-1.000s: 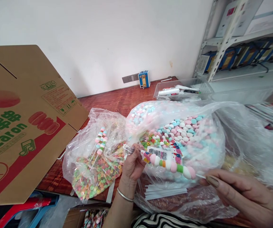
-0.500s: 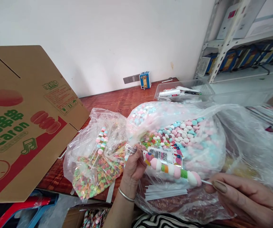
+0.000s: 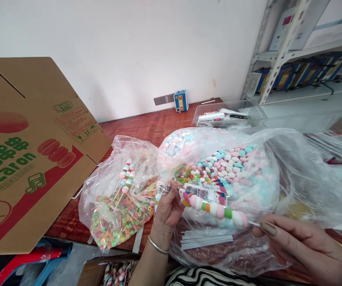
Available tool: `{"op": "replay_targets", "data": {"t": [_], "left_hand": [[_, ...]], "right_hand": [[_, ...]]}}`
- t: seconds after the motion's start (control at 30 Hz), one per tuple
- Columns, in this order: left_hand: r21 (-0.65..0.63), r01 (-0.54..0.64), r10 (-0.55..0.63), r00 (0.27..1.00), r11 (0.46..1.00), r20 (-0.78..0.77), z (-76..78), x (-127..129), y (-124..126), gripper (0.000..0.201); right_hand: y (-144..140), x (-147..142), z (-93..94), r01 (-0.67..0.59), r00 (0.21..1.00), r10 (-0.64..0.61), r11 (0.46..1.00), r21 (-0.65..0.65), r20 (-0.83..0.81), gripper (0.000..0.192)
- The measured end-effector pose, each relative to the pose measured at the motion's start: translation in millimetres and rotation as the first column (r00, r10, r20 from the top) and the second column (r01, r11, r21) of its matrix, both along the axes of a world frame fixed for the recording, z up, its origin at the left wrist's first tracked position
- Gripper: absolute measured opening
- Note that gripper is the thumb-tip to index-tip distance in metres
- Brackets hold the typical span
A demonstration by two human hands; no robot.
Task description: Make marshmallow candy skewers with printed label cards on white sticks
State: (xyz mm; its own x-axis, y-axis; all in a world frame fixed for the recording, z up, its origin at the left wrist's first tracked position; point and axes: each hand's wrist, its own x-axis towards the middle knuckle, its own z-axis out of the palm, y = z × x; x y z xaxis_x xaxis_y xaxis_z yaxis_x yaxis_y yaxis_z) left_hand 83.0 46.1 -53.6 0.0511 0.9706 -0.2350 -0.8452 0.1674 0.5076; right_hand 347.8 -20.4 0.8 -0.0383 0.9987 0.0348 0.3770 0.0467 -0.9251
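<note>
the cardboard box [image 3: 24, 159] at the left carries the one word that reads clearly: "macaron" in green latin letters, cut off at the frame edge so only "acaron" shows in full. above it runs a row of larger green characters, too skewed to read. higher on the same box sit a small green logo and a reddish block of fine print with handling symbols, none of it legible. the printed wrapper [image 3: 203, 194] held by the left hand [image 3: 166, 208] shows a barcode and dense small print, too fine to make out.
</note>
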Motion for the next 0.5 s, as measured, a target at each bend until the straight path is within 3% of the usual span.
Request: {"op": "replay_targets", "data": {"t": [0.17, 0.33, 0.5], "left_hand": [[0.015, -0.026, 0.027, 0.996, 1.000, -0.087, 4.8, 1, -3, 0.029], [0.080, -0.033, 0.048, 0.981, 0.996, -0.188, 7.7, -1, -3, 0.029], [0.123, -0.039, 0.073, 0.956, 0.992, -0.283, 9.4, -5, 0, 0.026]], "right_hand": [[1, 8, 7.4, -0.055, 0.997, 0.053, 0.998, 0.019, 0.052, 0.036], [-2, 6, 8.9, -0.015, 0.999, 0.016, 1.000, -0.017, 0.045, 0.045], [-2, 13, 1.7, -0.194, 0.970, 0.189, 0.981, 0.018, 0.154, 0.037]]}}
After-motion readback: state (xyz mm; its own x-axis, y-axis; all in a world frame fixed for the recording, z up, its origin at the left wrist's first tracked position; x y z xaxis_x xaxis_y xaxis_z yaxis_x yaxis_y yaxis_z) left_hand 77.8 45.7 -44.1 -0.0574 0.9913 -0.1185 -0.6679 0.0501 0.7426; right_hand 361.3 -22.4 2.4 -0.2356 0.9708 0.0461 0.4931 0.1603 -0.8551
